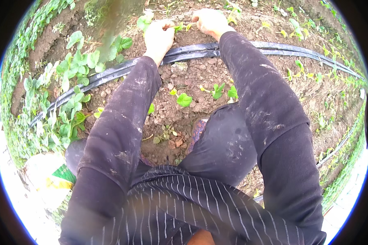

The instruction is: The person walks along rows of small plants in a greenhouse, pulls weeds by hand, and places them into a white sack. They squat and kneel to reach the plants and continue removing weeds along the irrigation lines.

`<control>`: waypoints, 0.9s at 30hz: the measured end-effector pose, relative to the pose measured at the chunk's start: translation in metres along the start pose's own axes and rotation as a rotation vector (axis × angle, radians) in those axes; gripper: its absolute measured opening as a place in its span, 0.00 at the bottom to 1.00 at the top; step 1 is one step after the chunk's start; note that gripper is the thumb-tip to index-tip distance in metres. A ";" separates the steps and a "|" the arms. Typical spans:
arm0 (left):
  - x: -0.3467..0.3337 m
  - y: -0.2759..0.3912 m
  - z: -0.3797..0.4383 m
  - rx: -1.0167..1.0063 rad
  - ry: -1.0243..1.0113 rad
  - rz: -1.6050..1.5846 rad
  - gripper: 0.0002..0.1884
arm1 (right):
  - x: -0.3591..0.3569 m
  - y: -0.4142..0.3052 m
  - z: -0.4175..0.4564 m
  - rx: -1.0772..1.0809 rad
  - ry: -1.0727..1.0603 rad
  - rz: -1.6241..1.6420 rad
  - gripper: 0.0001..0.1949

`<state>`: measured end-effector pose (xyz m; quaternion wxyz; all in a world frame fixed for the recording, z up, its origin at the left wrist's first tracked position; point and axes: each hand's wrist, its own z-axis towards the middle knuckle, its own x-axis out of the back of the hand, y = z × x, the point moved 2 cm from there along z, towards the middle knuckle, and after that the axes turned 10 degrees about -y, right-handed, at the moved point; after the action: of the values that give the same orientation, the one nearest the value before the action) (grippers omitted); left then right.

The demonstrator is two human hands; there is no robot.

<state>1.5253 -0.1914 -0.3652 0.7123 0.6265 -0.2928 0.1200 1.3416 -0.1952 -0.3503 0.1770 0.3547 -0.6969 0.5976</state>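
Observation:
My left hand (pixel 160 38) is beyond the black drip tapes, its thumb and fingertips pinched on the yellow-green stem of a small plant (pixel 179 27). Just to the right, my right hand (pixel 211 24) is curled, fingertips close to the plant's yellowish end. Glare washes out both hands, and whether the right fingers grip anything is hard to see. Beneath my wrists, two flat black drip tapes (pixel 196 52) run side by side across the soil bed. Nearer to me, young plants with toothed, strawberry-like leaves (pixel 184 100) grow from the crumbly soil (pixel 196 73).
Denser leafy plants (pixel 76 65) crowd the left of the bed, partly over the tapes. A stone (pixel 179 68) lies beside the near tape. A white, green and yellow bag (pixel 53 177) is at lower left. More seedlings (pixel 297 29) grow at right. My knee (pixel 230 137) borders the bed.

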 end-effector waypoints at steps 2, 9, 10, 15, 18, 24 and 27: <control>0.001 -0.006 -0.006 -0.010 0.026 0.037 0.05 | -0.002 -0.010 -0.001 0.060 0.068 -0.265 0.12; -0.006 -0.005 -0.020 0.013 0.077 0.053 0.04 | -0.003 -0.005 0.008 0.052 0.090 -0.570 0.09; -0.006 -0.001 -0.024 0.004 0.095 0.046 0.04 | -0.003 -0.005 0.010 0.045 0.082 -0.627 0.08; -0.009 0.004 -0.030 -0.288 0.154 0.122 0.06 | -0.005 -0.003 0.010 0.101 0.111 -0.601 0.10; -0.014 0.015 -0.034 -0.382 0.150 0.186 0.07 | -0.004 0.006 0.008 0.138 0.141 -0.577 0.10; -0.015 0.018 -0.033 -0.414 0.151 0.272 0.07 | -0.004 0.010 0.011 0.179 0.216 -0.547 0.10; -0.016 0.015 -0.034 -0.379 0.157 0.234 0.06 | 0.001 0.002 0.009 0.174 0.275 -0.365 0.10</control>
<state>1.5138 -0.1529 -0.3632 0.8190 0.4320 -0.3246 0.1929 1.3414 -0.2036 -0.3528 0.3441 0.4040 -0.5366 0.6560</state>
